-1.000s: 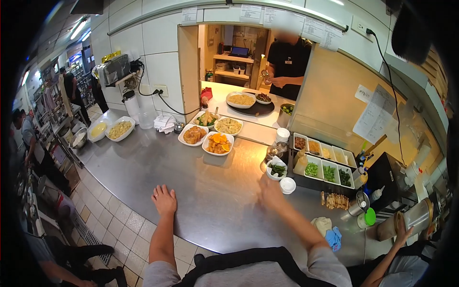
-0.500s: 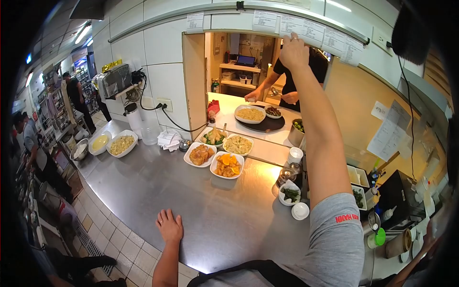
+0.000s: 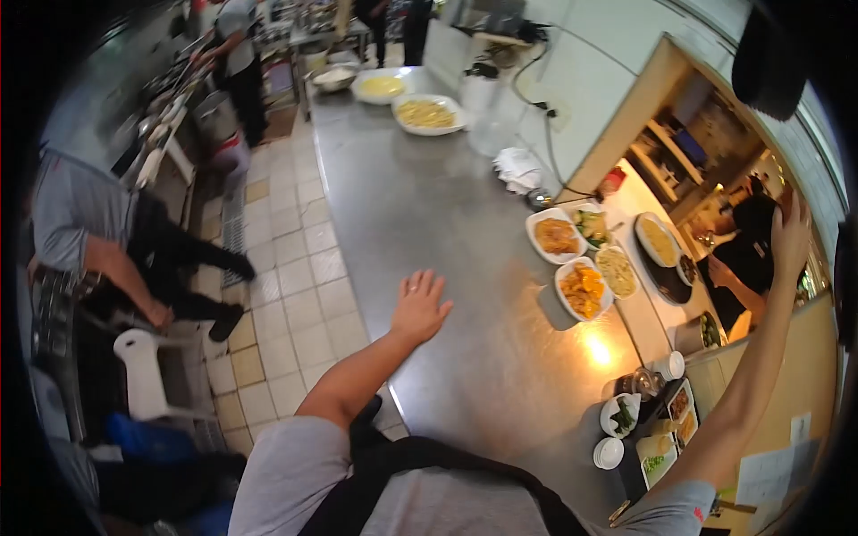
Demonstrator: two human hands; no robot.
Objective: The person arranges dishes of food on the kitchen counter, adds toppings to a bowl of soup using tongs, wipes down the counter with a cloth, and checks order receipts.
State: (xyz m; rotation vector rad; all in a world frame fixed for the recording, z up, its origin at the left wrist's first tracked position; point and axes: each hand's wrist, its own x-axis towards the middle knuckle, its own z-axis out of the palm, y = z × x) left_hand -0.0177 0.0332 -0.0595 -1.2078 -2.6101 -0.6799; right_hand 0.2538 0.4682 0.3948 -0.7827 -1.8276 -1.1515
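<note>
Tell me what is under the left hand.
Under the left hand is the metal counter, which shows on both sides of it. The patch directly beneath is covered, so whether anything small lies there cannot be told.

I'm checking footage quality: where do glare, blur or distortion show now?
Head view: warm glare on the counter, just below the orange-topped dish; head view: black corners, wide-lens stretching toward the edges; head view: the wall paper too soft to read.
</note>
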